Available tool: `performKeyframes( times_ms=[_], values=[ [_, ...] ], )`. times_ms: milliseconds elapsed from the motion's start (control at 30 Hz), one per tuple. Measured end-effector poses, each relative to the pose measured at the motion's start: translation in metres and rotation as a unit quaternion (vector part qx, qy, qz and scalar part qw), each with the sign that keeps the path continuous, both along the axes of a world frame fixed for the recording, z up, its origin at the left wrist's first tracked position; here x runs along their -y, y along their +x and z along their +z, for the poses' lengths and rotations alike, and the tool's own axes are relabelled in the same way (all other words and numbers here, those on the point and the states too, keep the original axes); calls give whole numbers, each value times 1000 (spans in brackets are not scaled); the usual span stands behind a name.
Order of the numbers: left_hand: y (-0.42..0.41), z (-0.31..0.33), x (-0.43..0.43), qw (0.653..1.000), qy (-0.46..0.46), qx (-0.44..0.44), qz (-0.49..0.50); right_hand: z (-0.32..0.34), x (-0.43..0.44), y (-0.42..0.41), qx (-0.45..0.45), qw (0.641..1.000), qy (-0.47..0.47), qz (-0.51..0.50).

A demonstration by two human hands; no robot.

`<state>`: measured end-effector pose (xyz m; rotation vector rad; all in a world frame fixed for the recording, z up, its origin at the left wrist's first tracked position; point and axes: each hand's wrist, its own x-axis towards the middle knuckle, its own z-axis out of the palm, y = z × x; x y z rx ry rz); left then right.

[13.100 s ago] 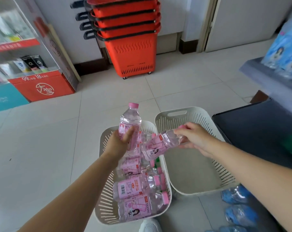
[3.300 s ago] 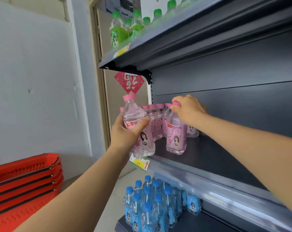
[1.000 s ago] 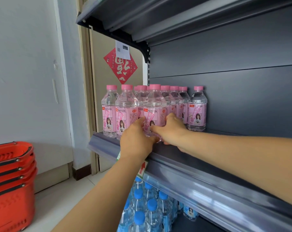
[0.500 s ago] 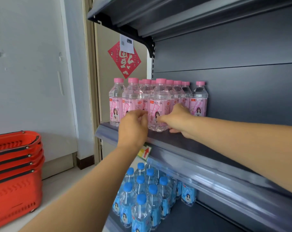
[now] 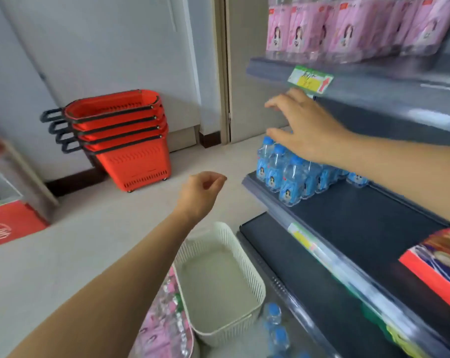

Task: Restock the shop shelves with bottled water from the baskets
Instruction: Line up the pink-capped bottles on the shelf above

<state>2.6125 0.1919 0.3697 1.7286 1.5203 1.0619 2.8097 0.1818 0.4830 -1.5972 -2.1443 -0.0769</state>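
At the far left edge stands a red display stand (image 5: 8, 228), partly cut off. Right of it, against the far wall, is a stack of red shopping baskets (image 5: 127, 143) with black handles pointing left.

The left hand (image 5: 202, 193) hangs in mid-air over the floor, near the middle of the view. Its fingers are loosely curled toward the palm and it holds nothing.

Below that forearm, at the near edge, lies a heap of pink bottles (image 5: 164, 329), right up against the left wall of a white basket (image 5: 247, 270) that stands on the floor with nothing in it. Just right of the basket, near the foot of the shelving, a few loose blue bottles (image 5: 275, 329) lie on the floor.

The right hand (image 5: 305, 130) reaches in under the upper shelf with fingers spread and slack, gripping nothing. It hovers over a group of blue-capped bottles (image 5: 288, 177) standing at the far left end of the middle shelf (image 5: 360, 218). The picture is smeared here, so whether the palm touches their caps is not clear.

Above, a row of pink-labelled bottles (image 5: 347, 27) stands upright on the upper shelf, whose front edge carries a price tag (image 5: 310, 80). At the near right, a red packet (image 5: 438, 264) lies on the middle shelf.
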Motion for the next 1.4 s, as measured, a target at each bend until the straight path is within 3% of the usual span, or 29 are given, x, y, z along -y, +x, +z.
performKeyframes(
  times_ms=[333,533,733,1100,1400],
  values=[
    [-156,-145,57,971,-172,-57,153,-141,0,-86,-6,976,-200,90],
    [-200,-209,66,949,-247,-59,186,-217,-18,-128,-40,955,-280,93],
    [-202,-254,60,943,-285,-98,138,-295,-23,-155,-50,928,-362,78],
    [-204,-334,83,909,-378,-171,25,-378,-15,-164,-69,909,-407,57],
    [-185,-376,76,895,-355,-269,-43,-427,-4,-164,-90,890,-444,48]
  ],
)
